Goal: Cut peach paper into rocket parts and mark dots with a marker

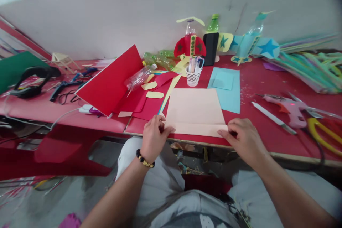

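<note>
Pens (196, 64) fill the cup (193, 79) behind the peach paper (196, 107)

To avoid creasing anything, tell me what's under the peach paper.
The blue sheet goes partly under the peach paper; the red table shows around. Anything else beneath is covered.

The green board (21, 67) is cut off by the left edge, the yellow handle (313, 133) and coloured strips (315, 67) by the right. A black slab (211, 48) hides the lower part of the green-capped bottle (213, 25); the pale sheet (196, 107) covers a corner of the blue sheet (232, 96). Scraps (189, 168) below the table are too blurred to tell.
</note>
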Motion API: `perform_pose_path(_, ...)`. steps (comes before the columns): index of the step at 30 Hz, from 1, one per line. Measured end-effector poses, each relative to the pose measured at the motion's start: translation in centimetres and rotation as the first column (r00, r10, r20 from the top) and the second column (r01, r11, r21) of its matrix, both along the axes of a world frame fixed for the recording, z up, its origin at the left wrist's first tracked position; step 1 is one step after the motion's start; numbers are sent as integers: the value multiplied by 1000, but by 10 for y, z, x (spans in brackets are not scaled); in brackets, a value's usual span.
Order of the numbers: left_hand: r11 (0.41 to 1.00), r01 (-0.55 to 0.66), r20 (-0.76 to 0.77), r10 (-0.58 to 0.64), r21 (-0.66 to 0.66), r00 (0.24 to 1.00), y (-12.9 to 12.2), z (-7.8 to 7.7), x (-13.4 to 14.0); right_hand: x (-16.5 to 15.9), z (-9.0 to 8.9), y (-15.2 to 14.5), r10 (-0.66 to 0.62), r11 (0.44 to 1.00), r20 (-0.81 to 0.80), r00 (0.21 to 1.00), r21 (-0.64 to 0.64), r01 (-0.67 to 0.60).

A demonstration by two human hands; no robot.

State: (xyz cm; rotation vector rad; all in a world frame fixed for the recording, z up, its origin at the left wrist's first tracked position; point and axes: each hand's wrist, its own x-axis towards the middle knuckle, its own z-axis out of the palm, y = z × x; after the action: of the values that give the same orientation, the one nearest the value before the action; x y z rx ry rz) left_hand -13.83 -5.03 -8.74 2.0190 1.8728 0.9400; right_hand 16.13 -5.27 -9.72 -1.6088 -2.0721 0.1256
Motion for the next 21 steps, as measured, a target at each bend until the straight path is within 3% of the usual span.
perform_pose_path(21, 980, 44, -71, -58, -193, 996, 9, 14, -1, 0, 2, -1, 12, 1000, -17, 1000, -29, -12)
